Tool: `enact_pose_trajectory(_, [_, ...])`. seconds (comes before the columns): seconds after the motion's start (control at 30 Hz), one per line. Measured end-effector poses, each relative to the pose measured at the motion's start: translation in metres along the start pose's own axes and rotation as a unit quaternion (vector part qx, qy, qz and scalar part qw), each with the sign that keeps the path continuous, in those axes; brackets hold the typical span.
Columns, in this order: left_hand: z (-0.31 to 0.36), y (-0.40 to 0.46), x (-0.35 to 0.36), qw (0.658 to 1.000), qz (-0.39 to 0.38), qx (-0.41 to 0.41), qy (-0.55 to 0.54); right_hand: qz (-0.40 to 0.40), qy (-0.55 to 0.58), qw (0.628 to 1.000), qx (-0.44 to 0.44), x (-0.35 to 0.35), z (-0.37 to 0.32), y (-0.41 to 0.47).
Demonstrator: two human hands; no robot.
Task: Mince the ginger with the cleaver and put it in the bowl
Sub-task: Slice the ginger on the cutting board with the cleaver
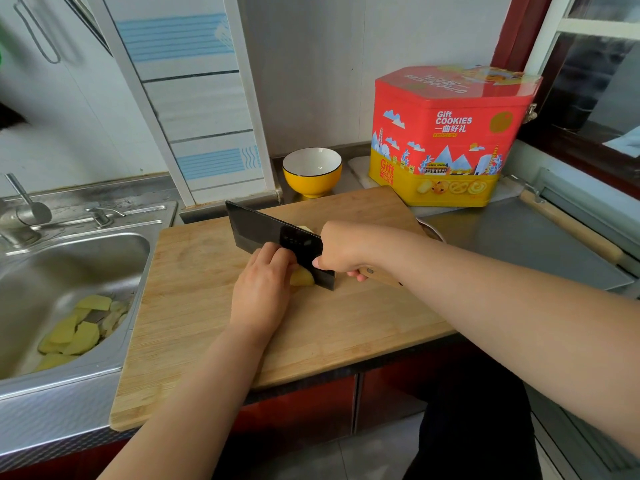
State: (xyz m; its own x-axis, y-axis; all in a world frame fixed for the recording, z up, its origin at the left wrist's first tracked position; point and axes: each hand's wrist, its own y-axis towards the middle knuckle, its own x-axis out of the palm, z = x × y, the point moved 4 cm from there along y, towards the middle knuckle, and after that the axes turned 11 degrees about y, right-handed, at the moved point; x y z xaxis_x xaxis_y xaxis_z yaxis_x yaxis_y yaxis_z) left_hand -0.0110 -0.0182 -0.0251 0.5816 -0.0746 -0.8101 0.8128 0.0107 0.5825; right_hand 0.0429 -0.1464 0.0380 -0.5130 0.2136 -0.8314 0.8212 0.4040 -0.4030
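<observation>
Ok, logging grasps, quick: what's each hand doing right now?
Left hand: holds the ginger on the cutting board.
Right hand: grips the cleaver.

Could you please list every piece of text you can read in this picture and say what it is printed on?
"Gift COOKIES": white, on the red front of the cookie tin.
"一曲好礼": directly beneath it.
"Gift COOKIES": red, on the tin's yellow lower left.
Tin lid lettering: upside down, unreadable.
Marks on the cleaver: too small to read.

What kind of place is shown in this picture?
Most likely a small home kitchen: a stainless steel sink with a tap is set in the counter, a wooden cutting board lies beside it, and a cookie tin stands by the window.
</observation>
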Motion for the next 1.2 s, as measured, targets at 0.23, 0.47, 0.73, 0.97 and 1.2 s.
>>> enact_pose_trajectory(0.23, [0.001,0.0,0.002,1.0,0.012,0.009,0.0,-0.004,0.013,1.0,0.011,-0.003,0.005,0.006])
enact_pose_trajectory(0.47, [0.002,0.0,0.004,1.0,-0.005,0.018,-0.004,-0.005,0.082,0.996,0.026,-0.003,0.016,0.012])
enact_pose_trajectory(0.73, [-0.001,-0.001,0.007,1.0,-0.007,0.006,-0.009,-0.019,0.116,0.993,0.029,-0.001,0.016,0.013])
enact_pose_trajectory(0.97, [-0.001,-0.002,0.008,1.0,-0.007,0.009,-0.007,-0.009,0.13,0.991,0.029,-0.004,0.017,0.013])
enact_pose_trajectory(1.2, [-0.007,-0.002,0.005,1.0,0.003,-0.013,-0.027,0.053,0.092,0.994,-0.01,-0.024,0.007,-0.005])
